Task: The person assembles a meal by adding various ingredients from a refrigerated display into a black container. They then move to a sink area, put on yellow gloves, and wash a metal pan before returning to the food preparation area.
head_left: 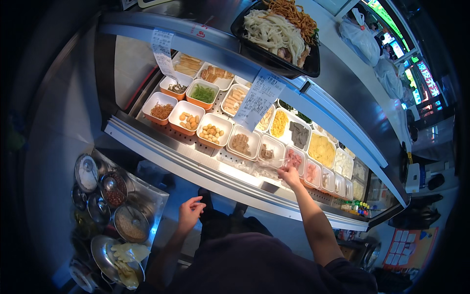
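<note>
My right hand [290,176] reaches into the lit display case with its fingers closed on a piece of clear plastic [267,167], whose exact kind I cannot make out. Just beyond it are a white tub of pink sliced meat [293,159] and a tub of brown pieces [267,152]. My left hand [191,211] hangs in front of the case, fingers loosely bent and apart, with nothing in it. On top of the case stands a black takeaway bowl [240,36] with pale noodles [274,35] and brown fried strips [296,14].
Rows of food tubs [211,130] fill the case behind its front rail [196,179]. Two printed slips [259,98] hang from the upper frame. At left, lidded metal pots [131,223] stand near a metal bowl with yellowish gloves [129,252]. Tied plastic bags [360,39] sit at the far right.
</note>
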Demonstrator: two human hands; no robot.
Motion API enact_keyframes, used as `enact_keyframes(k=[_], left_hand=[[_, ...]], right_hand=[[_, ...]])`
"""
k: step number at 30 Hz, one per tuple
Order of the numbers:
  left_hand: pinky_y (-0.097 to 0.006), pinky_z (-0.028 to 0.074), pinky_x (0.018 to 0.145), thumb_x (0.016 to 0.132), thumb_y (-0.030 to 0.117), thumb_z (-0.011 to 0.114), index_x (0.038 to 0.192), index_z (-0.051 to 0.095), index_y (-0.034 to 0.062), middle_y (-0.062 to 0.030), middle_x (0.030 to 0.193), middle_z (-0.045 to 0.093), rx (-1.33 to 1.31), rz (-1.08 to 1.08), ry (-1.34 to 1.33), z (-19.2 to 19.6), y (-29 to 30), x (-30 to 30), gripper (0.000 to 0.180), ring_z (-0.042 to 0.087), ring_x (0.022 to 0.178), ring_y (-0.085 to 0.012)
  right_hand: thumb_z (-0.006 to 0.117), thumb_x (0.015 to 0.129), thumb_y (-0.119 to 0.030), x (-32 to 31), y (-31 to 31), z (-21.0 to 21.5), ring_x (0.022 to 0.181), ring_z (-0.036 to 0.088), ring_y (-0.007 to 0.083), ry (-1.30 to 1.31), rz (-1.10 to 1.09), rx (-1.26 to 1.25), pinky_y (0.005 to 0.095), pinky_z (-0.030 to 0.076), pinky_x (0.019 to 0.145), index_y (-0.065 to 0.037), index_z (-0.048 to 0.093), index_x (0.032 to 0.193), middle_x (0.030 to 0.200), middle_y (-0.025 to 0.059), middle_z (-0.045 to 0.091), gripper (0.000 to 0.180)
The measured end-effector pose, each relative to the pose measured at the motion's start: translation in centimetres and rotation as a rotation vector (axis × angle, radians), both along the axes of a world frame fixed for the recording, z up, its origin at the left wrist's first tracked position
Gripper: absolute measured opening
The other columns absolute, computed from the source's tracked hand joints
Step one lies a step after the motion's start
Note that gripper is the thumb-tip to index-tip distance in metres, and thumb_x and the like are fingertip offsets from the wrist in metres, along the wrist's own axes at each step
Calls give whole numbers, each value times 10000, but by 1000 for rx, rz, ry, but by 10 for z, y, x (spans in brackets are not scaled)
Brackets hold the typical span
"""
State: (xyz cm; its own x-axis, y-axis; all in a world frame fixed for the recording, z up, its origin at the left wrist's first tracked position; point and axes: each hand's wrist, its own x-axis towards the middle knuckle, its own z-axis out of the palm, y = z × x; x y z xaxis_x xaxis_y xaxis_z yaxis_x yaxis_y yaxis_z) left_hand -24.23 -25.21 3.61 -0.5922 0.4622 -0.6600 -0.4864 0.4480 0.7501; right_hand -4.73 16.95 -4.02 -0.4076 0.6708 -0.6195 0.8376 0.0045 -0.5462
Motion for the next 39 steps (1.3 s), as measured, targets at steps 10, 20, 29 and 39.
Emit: enact_keyframes(k=[10,20,29,39], left_hand=[[-224,505,586,901,92,652,1208,615,-36,-98,870,710,14,350,72,10,-25,36,335,643,700,-105],[-314,537,759,868,90,653,1213,646,52,-95,849,712,-407,785,234,73,-127,236,347,681,782,-176],[-264,522,648,892,76,639,1200,630,-31,-69,839,695,-489,1370,154,113,-237,384,326,643,727,-112],[-311,542,723,870,92,671,1178,655,12,-113,881,718,-548,1054,272,99,-376,387,319,701,769,-199]], right_hand=[[702,822,-223,-67,-36,120,777,702,367,-197,808,601,449,561,717,8,702,976,810,231,696,278],[705,843,-92,-119,-254,120,765,721,254,584,1559,-31,348,565,684,2,694,1050,896,172,714,228],[726,888,-182,-88,-513,31,837,662,153,263,742,-966,268,543,736,3,640,1130,939,70,680,316],[742,824,-83,-103,-660,-18,707,542,93,713,169,-407,245,468,660,8,652,997,807,12,613,215]])
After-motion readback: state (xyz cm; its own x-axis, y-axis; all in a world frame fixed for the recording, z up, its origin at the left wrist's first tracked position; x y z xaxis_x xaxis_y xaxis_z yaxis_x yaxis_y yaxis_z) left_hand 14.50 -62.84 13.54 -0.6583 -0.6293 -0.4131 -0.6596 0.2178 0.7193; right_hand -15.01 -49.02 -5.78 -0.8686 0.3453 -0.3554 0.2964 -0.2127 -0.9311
